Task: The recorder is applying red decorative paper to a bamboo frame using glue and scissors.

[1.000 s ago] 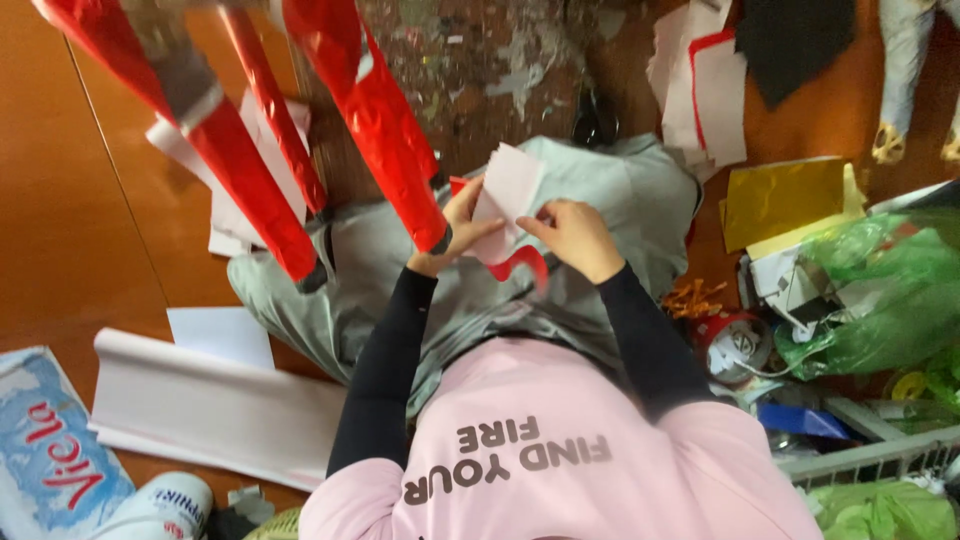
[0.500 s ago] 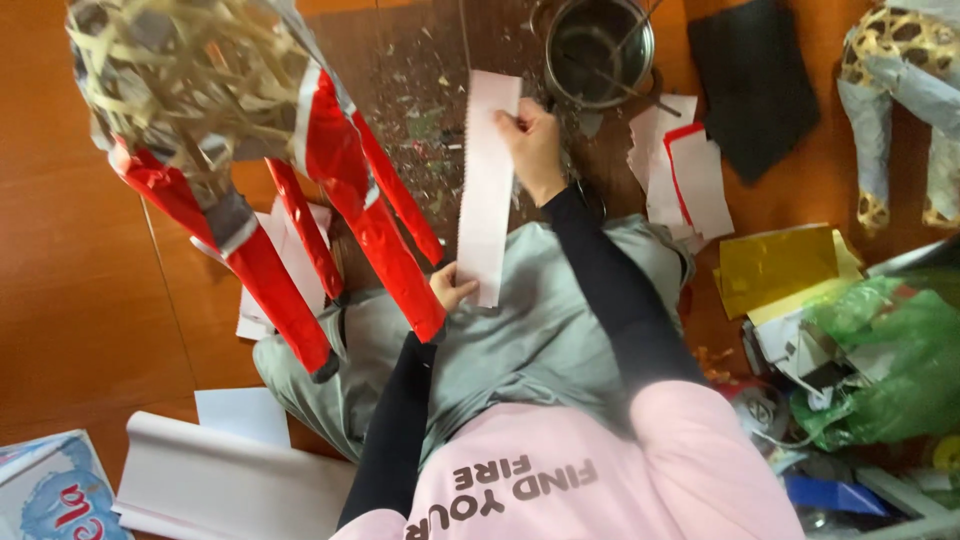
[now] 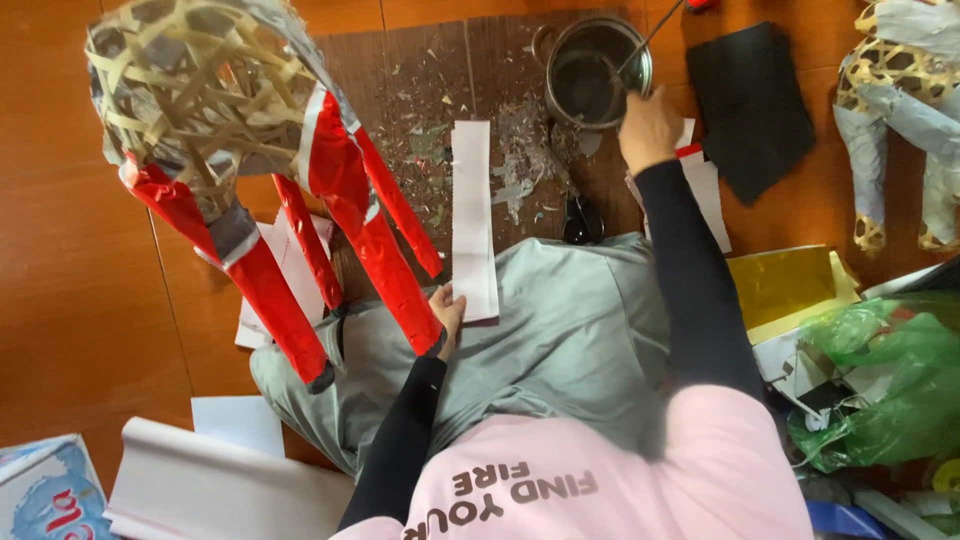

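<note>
wooden floor (image 3: 80, 300), left hand (image 3: 447, 310) pinching white paper strip (image 3: 472, 220), right hand (image 3: 648, 128) gripping brush handle (image 3: 650, 40) in metal pot (image 3: 592, 72)

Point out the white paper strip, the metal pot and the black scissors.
white paper strip (image 3: 472, 215), head view, middle of the strip.
metal pot (image 3: 585, 85), head view, inside of the pot.
black scissors (image 3: 582, 225), head view, on the handles.

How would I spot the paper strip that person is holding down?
Start at the grey-trousered lap. The white strip runs from it onto the floor, its near end under the left hand. Unlike other white sheets, it is long, narrow and lies beside the red legs.
</note>
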